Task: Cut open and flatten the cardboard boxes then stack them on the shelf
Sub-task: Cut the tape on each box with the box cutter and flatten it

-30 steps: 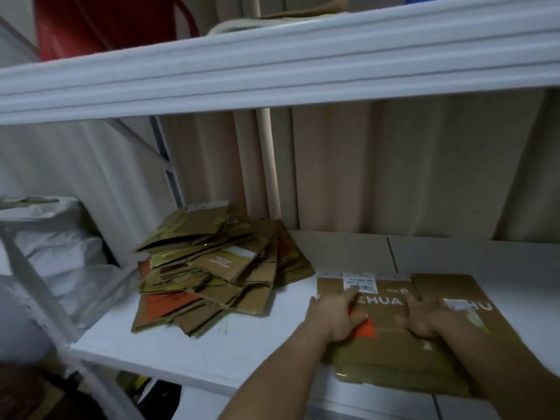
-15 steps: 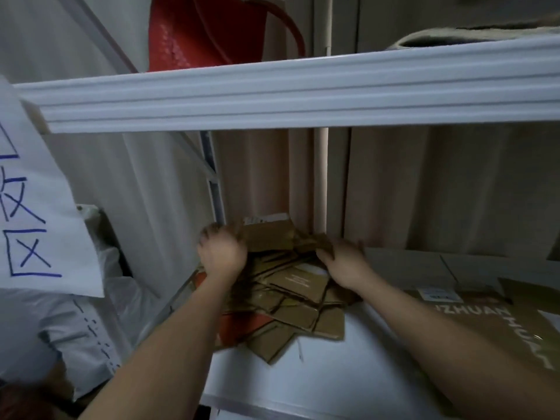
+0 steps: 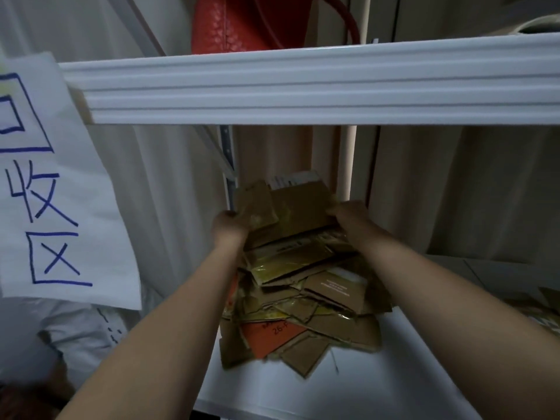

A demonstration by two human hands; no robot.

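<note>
- Pile of flattened cardboard (image 3: 306, 286) sits on the white shelf board (image 3: 394, 374), back-left corner, near the upright post (image 3: 228, 165) and the curtain behind; pieces lie fanned at mixed angles, not squared up
- Left hand (image 3: 228, 227) grasps the left edge of the top sheets, fingers curled round the cardboard; right hand (image 3: 348, 215) grasps the right edge of the top brown panel (image 3: 298, 207), fingers wrapped over it; both hands full, neither released
- Top panel tilts up toward the back, held between both hands above the rest of the pile
- Handling, my read: thin corrugated, light per sheet, stiff along the flutes but bends easily at the scored folds; so a grip at one corner lets it flop; opposite edges w/ both hands, as here, looks the right hold
- Some pieces carry glossy yellow tape (image 3: 272, 268); prob slippery sheet-on-sheet, so the pile may slide if pushed from one side only
- Orange piece (image 3: 266, 334) sticks out low at the front-left, overhanging toward the shelf edge; could slip off if the pile gets nudged
- Not fragile; creasing does no harm; edges can be sharp-ish on bare skin
- Best bet for squaring: press inward from both sides, low on the stack, then pat the top flat
- A second flattened box (image 3: 545, 313) shows at the far right edge, mostly cut off
</note>
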